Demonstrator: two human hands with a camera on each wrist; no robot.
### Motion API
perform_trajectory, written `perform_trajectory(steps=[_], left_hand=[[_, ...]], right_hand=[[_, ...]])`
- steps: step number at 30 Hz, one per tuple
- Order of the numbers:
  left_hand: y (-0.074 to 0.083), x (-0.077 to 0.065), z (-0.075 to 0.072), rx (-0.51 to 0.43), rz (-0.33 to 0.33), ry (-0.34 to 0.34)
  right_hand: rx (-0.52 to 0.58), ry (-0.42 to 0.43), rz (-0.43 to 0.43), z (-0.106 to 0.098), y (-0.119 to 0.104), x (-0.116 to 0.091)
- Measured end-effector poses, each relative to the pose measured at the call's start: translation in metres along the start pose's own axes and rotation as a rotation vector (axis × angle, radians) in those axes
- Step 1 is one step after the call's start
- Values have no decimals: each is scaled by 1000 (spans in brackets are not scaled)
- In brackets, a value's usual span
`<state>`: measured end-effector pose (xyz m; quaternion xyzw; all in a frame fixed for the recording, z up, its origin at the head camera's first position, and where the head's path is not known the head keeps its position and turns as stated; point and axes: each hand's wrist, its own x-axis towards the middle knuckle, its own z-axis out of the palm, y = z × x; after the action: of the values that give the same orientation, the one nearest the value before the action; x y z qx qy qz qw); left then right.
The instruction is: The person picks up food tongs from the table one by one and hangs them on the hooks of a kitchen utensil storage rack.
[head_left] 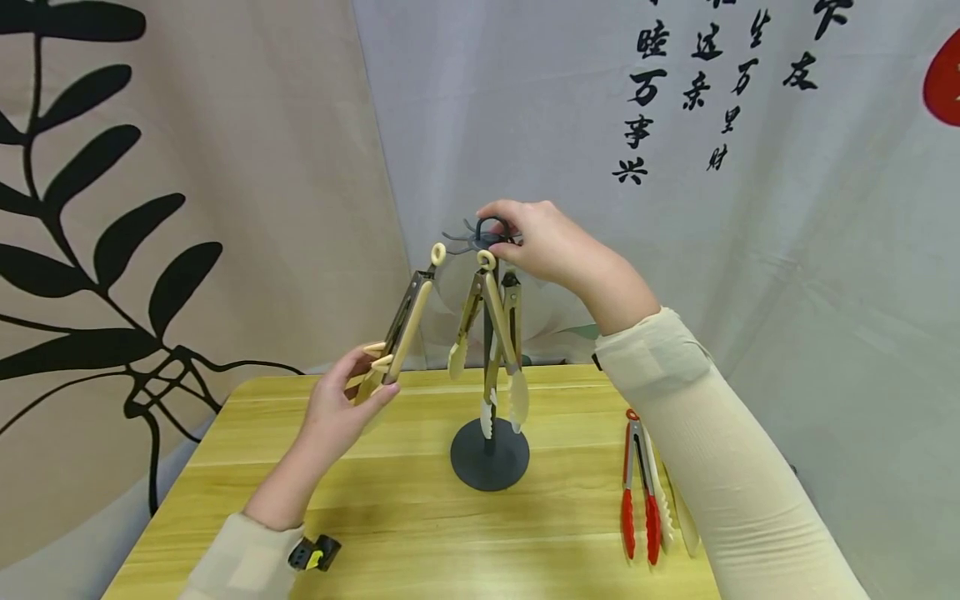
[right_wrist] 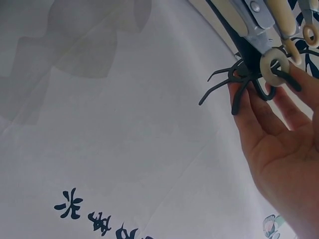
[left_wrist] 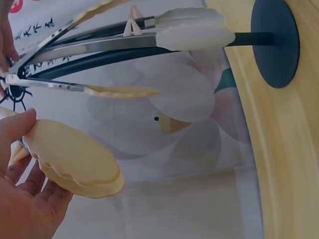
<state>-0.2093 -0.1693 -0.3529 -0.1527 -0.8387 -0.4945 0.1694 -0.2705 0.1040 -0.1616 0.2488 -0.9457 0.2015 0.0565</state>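
Note:
A dark metal hanging stand (head_left: 489, 457) with a round base and curved hooks rises from the table. My right hand (head_left: 543, 246) holds the stand's top by the loop above the hooks. Cream-handled tongs (head_left: 517, 396) hang from it, several tips pointing down. To the left of the stand my left hand (head_left: 341, 408) grips another pair of cream tongs (head_left: 414, 321), tilted, with its ring end up near the hooks. In the left wrist view, thumb and fingers hold that pair near its scalloped heads (left_wrist: 75, 154). Whether its ring touches a hook I cannot tell.
On the right of the wooden table (head_left: 585, 467) lie red-tipped tongs (head_left: 652, 529), with pale tongs (head_left: 666, 517) beside them, partly covered by my right sleeve (head_left: 720, 442). Behind the table hangs a printed curtain (head_left: 525, 108) with dark leaves and writing.

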Motion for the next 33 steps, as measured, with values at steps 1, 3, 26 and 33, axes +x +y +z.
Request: perform_trajectory(steps=[1, 3, 26, 33], left_hand=[[0, 0, 0, -2, 4, -1], [1, 1, 1, -2, 8, -1], [5, 10, 15, -39, -2, 3], [8, 13, 20, -56, -3, 7]], right_hand=[[-1, 0, -2, 0, 0, 0], [-2, 2, -6, 0, -1, 0], [-2, 0, -6, 0, -1, 2], [8, 2, -11, 1, 1, 2]])
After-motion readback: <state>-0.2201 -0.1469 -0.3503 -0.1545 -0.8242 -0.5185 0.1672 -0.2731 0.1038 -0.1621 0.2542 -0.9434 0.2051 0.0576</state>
